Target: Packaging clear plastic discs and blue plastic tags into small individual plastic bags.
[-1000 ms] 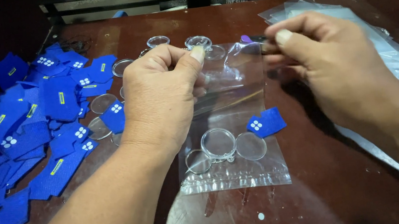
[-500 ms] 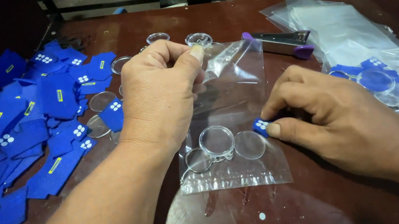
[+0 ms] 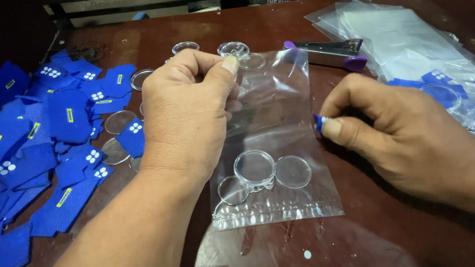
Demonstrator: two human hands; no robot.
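My left hand [image 3: 188, 115] pinches the open top edge of a clear plastic bag [image 3: 274, 117] that lies on the dark wooden table [image 3: 380, 230]. Inside the bag, near its bottom, sit three clear round plastic discs [image 3: 256, 170]. My right hand [image 3: 392, 128] is beside the bag's right edge, with a small blue fabric piece [image 3: 320, 123] held between thumb and fingers; most of the piece is hidden.
A heap of blue fabric pieces [image 3: 31, 151] with white and yellow marks covers the left side. Loose clear discs [image 3: 234, 48] lie behind the bag. A metal stapler with purple ends [image 3: 332, 51] and a stack of clear bags [image 3: 405, 37] are at the back right.
My right hand came down from the bag's top, picked up the blue piece beside the discs, and now holds it at the bag's right edge. My left hand stayed put.
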